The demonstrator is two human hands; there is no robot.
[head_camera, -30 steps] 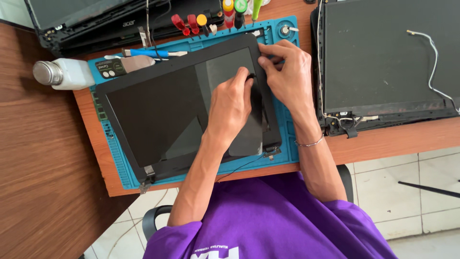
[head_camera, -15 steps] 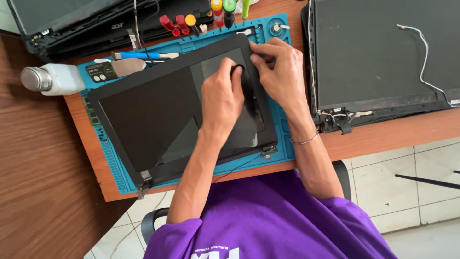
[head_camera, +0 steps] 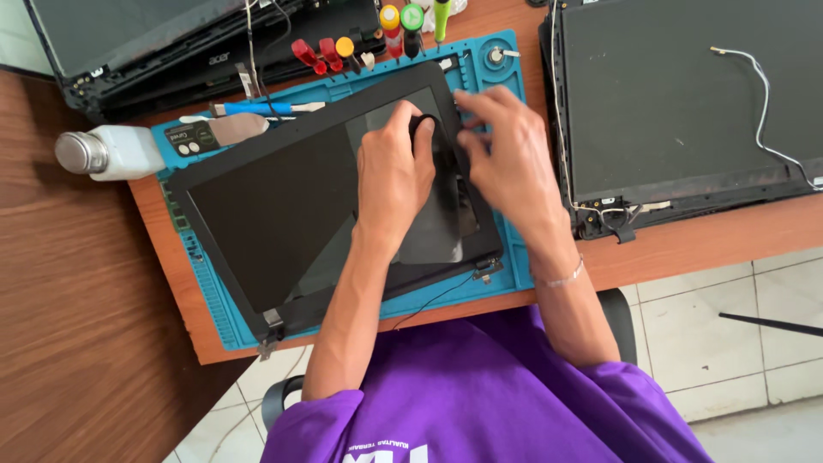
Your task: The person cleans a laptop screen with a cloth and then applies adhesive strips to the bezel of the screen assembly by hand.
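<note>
Both hands work the far right corner of the screen panel: left hand pinching a small black piece, right hand spread, fingertips on the bezel.

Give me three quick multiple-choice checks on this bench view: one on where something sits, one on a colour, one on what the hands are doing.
1. Where is the white bottle?
A. On the wooden table at the mat's left end
B. On the dark laptop lid
C. On the tiled floor

2. What colour is the work mat?
A. Red
B. Blue
C. Grey

3. How are the hands placed?
A. Both lifted clear of the panel
B. Only one on the panel
C. Both on the panel

Answers:
1 A, the white bottle lies beside the mat's left end.
2 B, the work mat shows blue around the laptop screen panel.
3 C, the left hand and right hand both press near the panel's far right part.
</note>
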